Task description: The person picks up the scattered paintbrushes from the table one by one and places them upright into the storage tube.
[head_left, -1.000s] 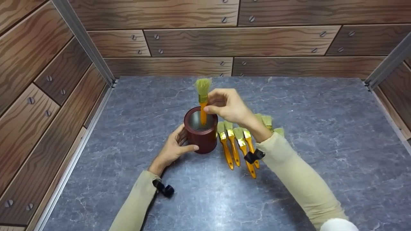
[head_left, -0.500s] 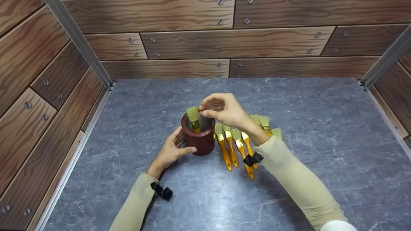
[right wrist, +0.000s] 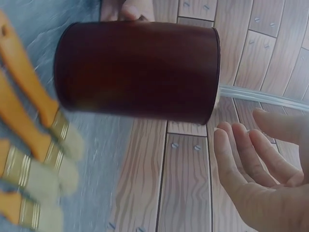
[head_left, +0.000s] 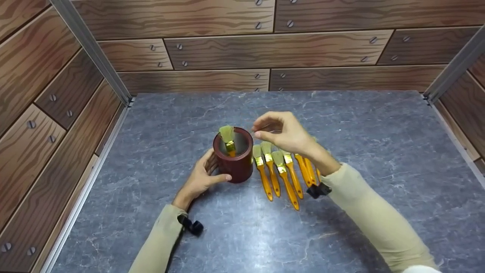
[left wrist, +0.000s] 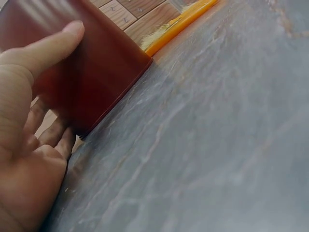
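Observation:
A dark red cylindrical cup (head_left: 238,168) stands upright on the table, its inside grey. One paintbrush (head_left: 227,135) leans inside it, handle down, pale bristles at the rim. My left hand (head_left: 201,175) holds the cup from the left, thumb on the near side; the left wrist view shows this thumb (left wrist: 53,48) along the cup's wall. My right hand (head_left: 286,131) hovers right of the cup's rim, holding nothing. In the right wrist view its fingers (right wrist: 256,152) are loosely bent, apart from the cup. Several orange-handled paintbrushes (head_left: 288,187) lie right of the cup, some partly behind the right wrist.
The grey marbled table (head_left: 170,113) meets a wood-patterned wall (head_left: 219,53) at the back. Another such wall (head_left: 57,113) rises on the left, with a metal post (head_left: 94,53) in the corner.
The paintbrush went from my right fingers down into the cup, and the right hand let it go. That hand then moved right, away from the rim. My left hand stayed on the cup.

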{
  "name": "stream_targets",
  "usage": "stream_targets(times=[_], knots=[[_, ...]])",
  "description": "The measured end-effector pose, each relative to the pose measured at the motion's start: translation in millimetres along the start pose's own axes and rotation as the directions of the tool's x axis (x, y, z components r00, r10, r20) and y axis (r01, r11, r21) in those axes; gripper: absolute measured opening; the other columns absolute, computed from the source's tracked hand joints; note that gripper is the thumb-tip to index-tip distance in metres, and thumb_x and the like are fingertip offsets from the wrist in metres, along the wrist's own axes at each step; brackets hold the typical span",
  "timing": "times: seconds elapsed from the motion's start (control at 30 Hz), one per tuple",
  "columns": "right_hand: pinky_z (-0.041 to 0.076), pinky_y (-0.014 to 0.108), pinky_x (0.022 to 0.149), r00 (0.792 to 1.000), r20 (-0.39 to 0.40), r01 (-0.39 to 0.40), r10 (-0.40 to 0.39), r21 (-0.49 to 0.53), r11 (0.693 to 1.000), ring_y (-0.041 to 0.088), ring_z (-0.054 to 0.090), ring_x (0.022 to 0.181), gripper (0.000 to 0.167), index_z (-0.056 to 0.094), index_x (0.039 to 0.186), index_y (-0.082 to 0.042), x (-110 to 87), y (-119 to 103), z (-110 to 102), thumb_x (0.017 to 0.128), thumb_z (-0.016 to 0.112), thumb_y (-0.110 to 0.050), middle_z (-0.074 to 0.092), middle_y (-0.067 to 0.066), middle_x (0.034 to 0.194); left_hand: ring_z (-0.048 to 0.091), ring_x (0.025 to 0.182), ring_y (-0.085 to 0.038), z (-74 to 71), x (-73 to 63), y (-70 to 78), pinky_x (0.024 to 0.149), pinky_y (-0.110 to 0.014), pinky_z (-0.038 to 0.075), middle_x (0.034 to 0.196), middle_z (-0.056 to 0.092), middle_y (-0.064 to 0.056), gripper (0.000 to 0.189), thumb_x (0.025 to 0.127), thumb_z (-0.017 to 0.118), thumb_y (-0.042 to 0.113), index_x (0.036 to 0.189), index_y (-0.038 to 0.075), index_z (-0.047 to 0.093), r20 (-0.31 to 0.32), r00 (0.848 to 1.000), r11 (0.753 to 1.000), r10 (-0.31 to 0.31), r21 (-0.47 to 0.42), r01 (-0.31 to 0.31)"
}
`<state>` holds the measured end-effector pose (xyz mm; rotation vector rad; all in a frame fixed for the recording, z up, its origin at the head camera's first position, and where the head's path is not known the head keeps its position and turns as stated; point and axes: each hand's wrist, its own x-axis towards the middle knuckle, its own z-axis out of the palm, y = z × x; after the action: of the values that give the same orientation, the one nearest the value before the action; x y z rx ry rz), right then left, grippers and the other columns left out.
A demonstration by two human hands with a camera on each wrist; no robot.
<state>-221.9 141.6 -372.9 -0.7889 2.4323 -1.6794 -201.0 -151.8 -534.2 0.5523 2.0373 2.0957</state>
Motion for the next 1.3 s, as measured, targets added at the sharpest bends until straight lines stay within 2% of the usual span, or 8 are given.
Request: stream_targets(times=[0.4, 0.6, 0.77, 1.0, 1.13, 1.3], knots=[[0.064, 0.026, 0.092, 0.995, -0.006, -0.098, 0.098, -0.156, 0.983, 0.028, 0.075, 0.106, 0.025, 0.074, 0.121, 0.0, -41.9, 7, -41, 0.097, 0.078, -0.005, 0.076, 0.016, 0.115, 0.048, 0.152, -0.021, -0.3, -0.4, -2.0, 0.128, -0.038, 0.04, 0.161, 0.054, -0.006, 0.093, 0.086, 0.09, 0.006, 0.164, 0.017, 0.042, -0.009, 1.0, 1.0, 0.02, 0.002, -0.02], [0.065, 0.031, 0.09, 0.991, -0.008, -0.128, 0.131, -0.271, 0.954, 0.029, 0.076, 0.103, 0.025, 0.074, 0.122, -0.001, -63.6, 18, -59, 0.099, 0.078, -0.009, 0.076, 0.016, 0.114, 0.047, 0.153, -0.023, -0.4, -0.6, -2.1, 0.127, -0.038, 0.041, 0.161, 0.054, -0.007, 0.093, 0.087, 0.089, 0.004, 0.165, 0.016, 0.04, -0.002, 1.0, 1.0, 0.028, 0.0, -0.028], [0.066, 0.029, 0.085, 0.986, -0.008, -0.16, 0.167, -0.345, 0.925, 0.028, 0.076, 0.099, 0.023, 0.075, 0.119, -0.001, -80.5, 32, -70, 0.097, 0.079, -0.007, 0.078, 0.016, 0.111, 0.048, 0.153, -0.022, 0.8, 0.1, -1.5, 0.127, -0.038, 0.04, 0.16, 0.055, -0.006, 0.092, 0.087, 0.089, 0.003, 0.164, 0.017, 0.042, -0.001, 0.999, 0.999, 0.038, 0.001, -0.038], [0.063, 0.019, 0.078, 0.973, 0.002, -0.21, 0.23, -0.395, 0.894, 0.03, 0.076, 0.096, 0.025, 0.074, 0.116, 0.004, -102.7, 55, -83, 0.094, 0.081, -0.005, 0.078, 0.018, 0.109, 0.046, 0.154, -0.023, 0.6, -0.5, -0.3, 0.129, -0.04, 0.039, 0.162, 0.053, -0.005, 0.093, 0.087, 0.089, 0.005, 0.165, 0.018, 0.041, -0.001, 1.0, 1.0, 0.024, 0.004, -0.024], [0.063, 0.02, 0.077, 0.97, -0.002, -0.222, 0.244, -0.421, 0.879, 0.03, 0.076, 0.093, 0.026, 0.074, 0.115, 0.005, -112.4, 66, -90, 0.093, 0.082, -0.005, 0.078, 0.019, 0.107, 0.046, 0.154, -0.023, 0.3, -0.6, -0.6, 0.129, -0.041, 0.039, 0.163, 0.052, -0.005, 0.095, 0.087, 0.09, 0.007, 0.166, 0.019, 0.039, -0.005, 1.0, 1.0, 0.015, 0.017, -0.015], [0.062, 0.022, 0.071, 0.954, 0.009, -0.265, 0.301, -0.452, 0.852, 0.023, 0.074, 0.086, 0.022, 0.075, 0.108, 0.002, -122.6, 77, -95, 0.091, 0.084, -0.007, 0.077, 0.013, 0.1, 0.048, 0.152, -0.022, -0.1, -0.6, 0.1, 0.128, -0.041, 0.04, 0.161, 0.055, -0.004, 0.094, 0.087, 0.09, 0.007, 0.165, 0.02, 0.04, -0.006, 1.0, 1.0, 0.015, 0.019, -0.015]])
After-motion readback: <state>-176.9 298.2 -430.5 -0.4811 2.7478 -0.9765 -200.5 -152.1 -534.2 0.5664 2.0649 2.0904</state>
